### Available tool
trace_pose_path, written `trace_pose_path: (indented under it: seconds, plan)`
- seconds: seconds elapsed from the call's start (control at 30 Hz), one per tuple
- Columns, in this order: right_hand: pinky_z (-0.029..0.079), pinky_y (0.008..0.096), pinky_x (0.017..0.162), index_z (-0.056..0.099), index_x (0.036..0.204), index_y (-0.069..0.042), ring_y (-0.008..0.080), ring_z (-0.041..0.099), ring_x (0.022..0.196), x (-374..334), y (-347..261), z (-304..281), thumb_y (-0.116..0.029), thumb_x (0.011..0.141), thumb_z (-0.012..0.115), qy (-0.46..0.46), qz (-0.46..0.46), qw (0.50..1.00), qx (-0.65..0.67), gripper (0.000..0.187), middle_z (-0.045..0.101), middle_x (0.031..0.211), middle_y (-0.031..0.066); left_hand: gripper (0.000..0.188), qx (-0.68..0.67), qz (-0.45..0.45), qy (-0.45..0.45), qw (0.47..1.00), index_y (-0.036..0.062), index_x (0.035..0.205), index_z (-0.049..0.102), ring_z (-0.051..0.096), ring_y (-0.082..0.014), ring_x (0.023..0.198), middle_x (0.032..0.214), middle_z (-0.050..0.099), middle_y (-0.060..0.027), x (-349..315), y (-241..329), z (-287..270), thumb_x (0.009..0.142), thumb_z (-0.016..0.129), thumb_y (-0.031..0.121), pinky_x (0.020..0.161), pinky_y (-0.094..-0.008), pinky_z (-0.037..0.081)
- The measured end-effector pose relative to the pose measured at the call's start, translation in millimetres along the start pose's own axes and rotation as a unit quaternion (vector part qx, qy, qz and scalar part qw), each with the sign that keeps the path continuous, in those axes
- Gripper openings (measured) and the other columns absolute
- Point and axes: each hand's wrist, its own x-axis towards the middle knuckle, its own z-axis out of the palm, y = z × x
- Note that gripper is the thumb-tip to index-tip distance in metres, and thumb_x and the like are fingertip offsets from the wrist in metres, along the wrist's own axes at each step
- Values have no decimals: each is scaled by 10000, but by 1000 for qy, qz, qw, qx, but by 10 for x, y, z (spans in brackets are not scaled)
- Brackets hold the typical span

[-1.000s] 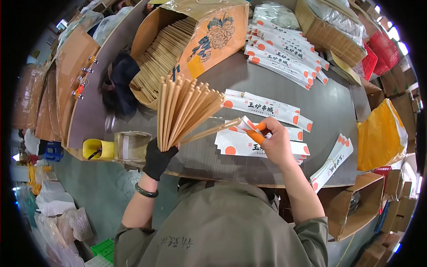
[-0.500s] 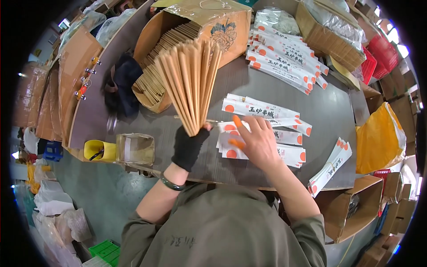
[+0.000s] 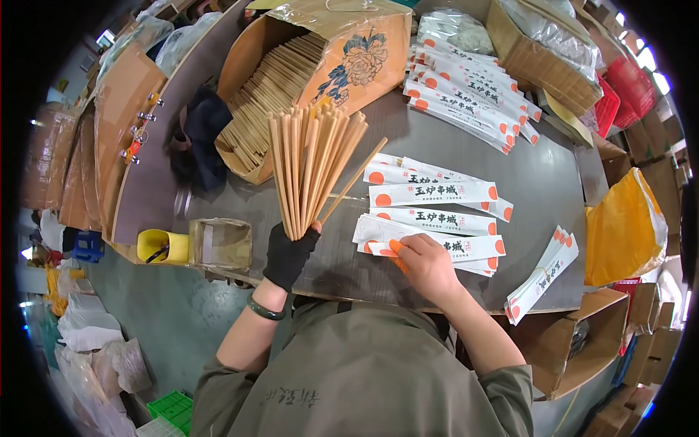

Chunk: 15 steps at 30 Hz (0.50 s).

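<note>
Your left hand [image 3: 289, 255] — in a black fingerless glove — clamps its grip round the base of a fan of pale wooden chopsticks [image 3: 309, 164], smooth and slender, held upright over the near edge of the grey surface [image 3: 539, 182]. One stick splays off to the right. Your right hand [image 3: 426, 264] lies palm-down, orange-tipped fingers pinching the left end of a flat white paper sleeve [image 3: 437, 246] with orange dots, topmost of the loose pile near the near edge. Since half a second ago the fan has tilted slightly back, and the right hand has slid down the pile.
</note>
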Motion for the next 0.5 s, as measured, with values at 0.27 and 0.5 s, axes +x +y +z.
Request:
trace_pose_path:
  seconds: [0.27,0.5]
  plan:
    - [443,277,603,587,783,18,140,512,654,314,124,-243,-66,778,777,53,290,932,210,208,556,770,51,213,28,3,9,1000,20,896,684,535,-63,537,648,616,-4,-113,66,-227,833,745,215,487,-217,400]
    - [443,266,617,630,825,30,105,498,668,426,134,-417,-57,775,783,47,272,919,283,182,542,769,27,224,-14,-107,-59,992,48,897,633,524,-78,516,636,578,-6,-126,166,-439,818,736,230,457,-205,369]
